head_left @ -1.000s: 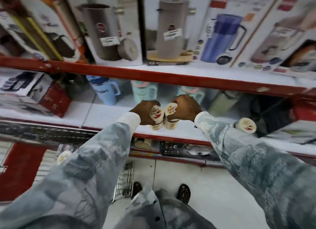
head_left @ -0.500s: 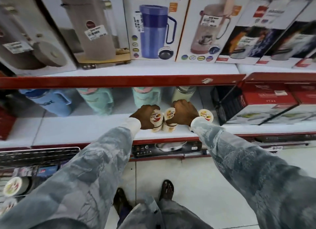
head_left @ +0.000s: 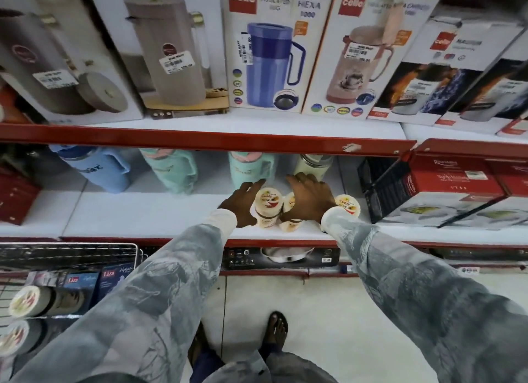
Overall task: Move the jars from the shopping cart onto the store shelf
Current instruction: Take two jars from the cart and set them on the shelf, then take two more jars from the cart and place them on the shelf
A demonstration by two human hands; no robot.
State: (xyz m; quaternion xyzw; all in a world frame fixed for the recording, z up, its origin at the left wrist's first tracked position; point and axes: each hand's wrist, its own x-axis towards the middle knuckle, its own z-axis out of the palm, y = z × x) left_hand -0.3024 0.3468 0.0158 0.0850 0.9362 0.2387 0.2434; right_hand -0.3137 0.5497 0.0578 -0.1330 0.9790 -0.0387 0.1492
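Two cream-lidded jars stand side by side on the white middle shelf (head_left: 143, 214): the left jar (head_left: 268, 207) and the right jar (head_left: 290, 211), which is partly hidden. My left hand (head_left: 240, 205) lies against the left jar's side with its fingers stretched forward. My right hand (head_left: 310, 199) rests over the right jar with its fingers spread. A third jar (head_left: 348, 204) stands just right of my right wrist. Two more jars (head_left: 28, 301) (head_left: 14, 337) lie on their sides in the wire shopping cart (head_left: 68, 249) at the lower left.
Mint and blue mugs (head_left: 171, 171) and a pale flask (head_left: 313, 165) stand at the back of the same shelf. Red boxes (head_left: 445, 185) close it off on the right. Boxed jugs (head_left: 265, 54) fill the shelf above. My feet are on the tiled floor (head_left: 328, 311).
My view swung right and the cart slid to the lower left. Both fists, shut on the jars before, have set them on the shelf and spread their fingers.
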